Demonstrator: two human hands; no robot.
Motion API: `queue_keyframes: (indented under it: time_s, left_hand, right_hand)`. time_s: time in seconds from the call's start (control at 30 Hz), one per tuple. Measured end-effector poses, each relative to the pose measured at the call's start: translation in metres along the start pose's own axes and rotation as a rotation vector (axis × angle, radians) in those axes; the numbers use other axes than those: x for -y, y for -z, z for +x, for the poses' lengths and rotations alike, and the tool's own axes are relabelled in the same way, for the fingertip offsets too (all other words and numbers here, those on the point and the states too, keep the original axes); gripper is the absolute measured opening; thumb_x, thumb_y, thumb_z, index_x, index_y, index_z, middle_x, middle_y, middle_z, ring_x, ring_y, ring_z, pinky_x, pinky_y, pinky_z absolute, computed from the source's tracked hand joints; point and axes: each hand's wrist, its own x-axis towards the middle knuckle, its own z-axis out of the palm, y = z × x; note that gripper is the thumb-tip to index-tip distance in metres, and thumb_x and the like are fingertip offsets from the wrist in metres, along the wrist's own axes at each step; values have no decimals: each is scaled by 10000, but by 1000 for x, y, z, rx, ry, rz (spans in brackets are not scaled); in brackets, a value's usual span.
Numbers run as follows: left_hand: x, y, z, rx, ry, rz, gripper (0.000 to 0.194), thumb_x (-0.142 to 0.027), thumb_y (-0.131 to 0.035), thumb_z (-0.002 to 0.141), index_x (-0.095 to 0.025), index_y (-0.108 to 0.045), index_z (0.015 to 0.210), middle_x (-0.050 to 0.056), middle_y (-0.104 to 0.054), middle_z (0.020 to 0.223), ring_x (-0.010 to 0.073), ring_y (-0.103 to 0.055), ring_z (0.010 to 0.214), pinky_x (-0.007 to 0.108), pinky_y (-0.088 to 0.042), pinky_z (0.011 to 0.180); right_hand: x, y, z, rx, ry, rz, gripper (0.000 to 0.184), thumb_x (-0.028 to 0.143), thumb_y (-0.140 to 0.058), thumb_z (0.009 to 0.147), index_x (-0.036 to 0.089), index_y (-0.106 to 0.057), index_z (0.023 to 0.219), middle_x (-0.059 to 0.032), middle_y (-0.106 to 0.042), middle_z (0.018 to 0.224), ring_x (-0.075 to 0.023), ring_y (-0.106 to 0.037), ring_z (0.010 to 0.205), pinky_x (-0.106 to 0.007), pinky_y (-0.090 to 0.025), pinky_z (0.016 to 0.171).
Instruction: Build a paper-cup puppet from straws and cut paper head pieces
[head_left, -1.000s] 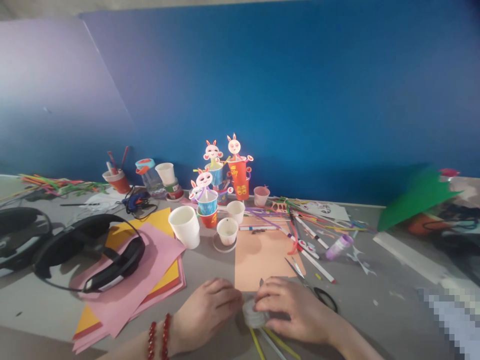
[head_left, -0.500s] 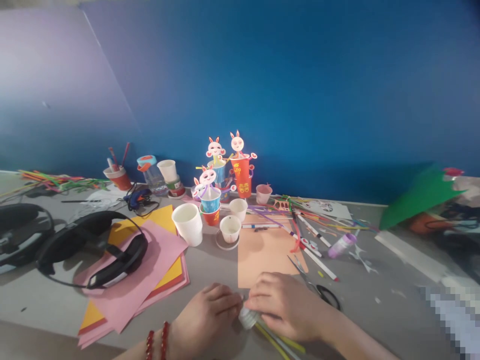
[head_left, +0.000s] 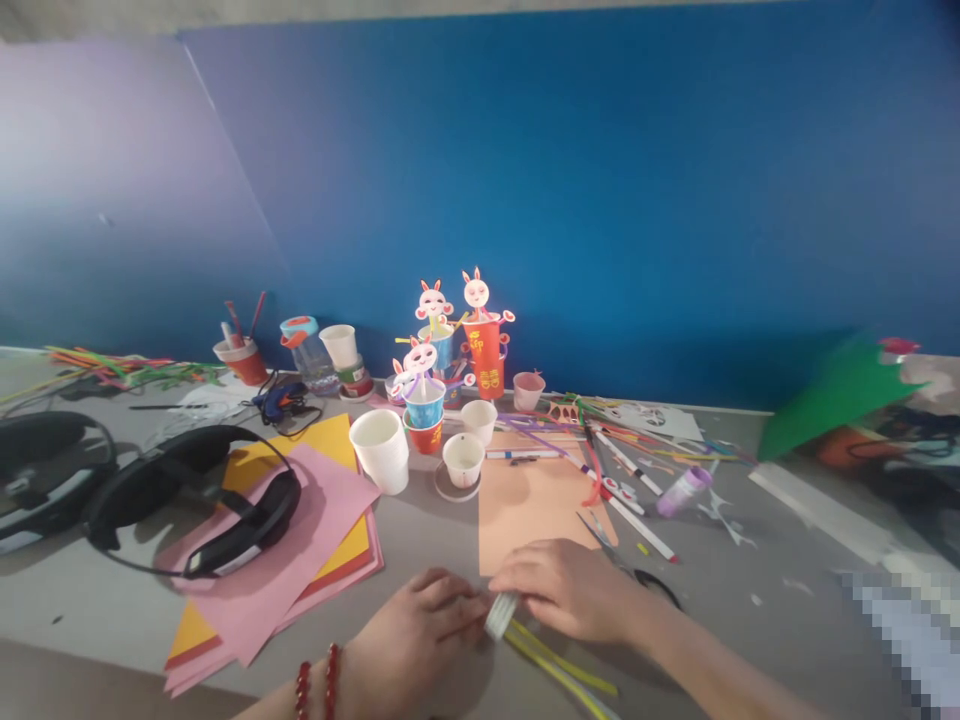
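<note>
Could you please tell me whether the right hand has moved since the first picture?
Yes, slightly left: the right hand's fingertips are now nearer the orange paper's near left corner.

The left edge cuts off one black headset (head_left: 45, 470); its far side is unseen.

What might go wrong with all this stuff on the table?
The scissors lie with open blades near the right hand, so a finger might get nicked. The white cup stands close to the stacked cups with bunny figures, so a bump might tip them. The purple tube lies on its side and may roll.
</note>
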Motion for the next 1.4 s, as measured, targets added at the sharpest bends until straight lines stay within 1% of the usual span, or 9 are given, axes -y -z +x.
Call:
queue_keyframes:
  time_s: [0.2,0.4,0.57,0.73,0.87,1.03,1.13,1.3,1.4]
  left_hand:
    - [-2,9,5,33,-20,6,284,-169,-554,923,-201,-601,1201,43,-675,1272,212,-579,1092,383,-404,1001]
    - [-5,16,8,36,-29,43,290,-181,-509,934,-188,-609,1206,49,-655,1310,225,-568,1110,399,-411,1020]
    - [-7,15,9,9,-64,61,305,-150,-496,937,-180,-606,1220,39,-648,1324,219,-558,1105,386,-422,1010]
    - [-8,11,7,33,-48,62,326,-152,-522,931,-183,-590,1248,39,-643,1331,221,-551,1138,388,-412,1028]
    - [-7,10,6,54,-22,21,383,-101,-496,927,-191,-556,1294,12,-619,1374,221,-554,1140,382,-409,1022]
    - [-9,14,12,86,38,-123,347,-143,-496,934,-207,-575,1266,32,-632,1356,234,-585,1105,396,-445,976]
    - [-9,14,14,48,139,-265,271,-154,-490,948,-244,-638,1157,24,-684,1266,223,-610,1061,378,-472,930]
    - [-2,7,18,-119,383,-449,180,-178,-531,948,-254,-688,991,36,-714,1155,199,-645,1018,325,-493,890]
    - [8,8,26,-92,351,-525,234,-120,-585,890,-246,-662,1071,54,-686,1172,210,-616,1072,334,-470,937]
  right_hand:
    - [11,-21,-14,-126,-164,81,410,100,-494,882,254,-625,1239,-55,-696,1174,-215,-650,1043,-316,-502,886]
    - [20,-55,-23,-251,-308,138,710,25,-545,736,270,-471,1399,-54,-576,1381,-233,-542,1250,-353,-438,1050]
    - [22,-70,-20,-347,-417,178,619,45,-557,758,247,-516,1341,-73,-640,1283,-254,-593,1161,-387,-472,998]
    - [22,-64,-18,-336,-378,232,555,99,-608,786,244,-536,1316,-79,-659,1243,-247,-615,1106,-376,-468,980]
    - [24,-59,-17,-326,-374,248,431,81,-631,765,225,-613,1171,-64,-682,1157,-240,-618,1068,-338,-471,925]
    - [22,-54,-14,-310,-342,256,347,33,-624,734,235,-644,1016,-20,-678,1007,-204,-615,956,-272,-457,811]
    - [17,-55,-13,-304,-339,234,231,19,-603,752,215,-638,869,-2,-657,893,-180,-607,866,-247,-435,745]
    - [8,-58,-7,-336,-266,223,230,1,-611,761,207,-641,860,-6,-658,924,-173,-606,892,-240,-420,760]
    - [3,-56,-1,-344,-233,231,240,-10,-608,764,206,-643,863,-4,-661,927,-165,-607,898,-235,-420,768]
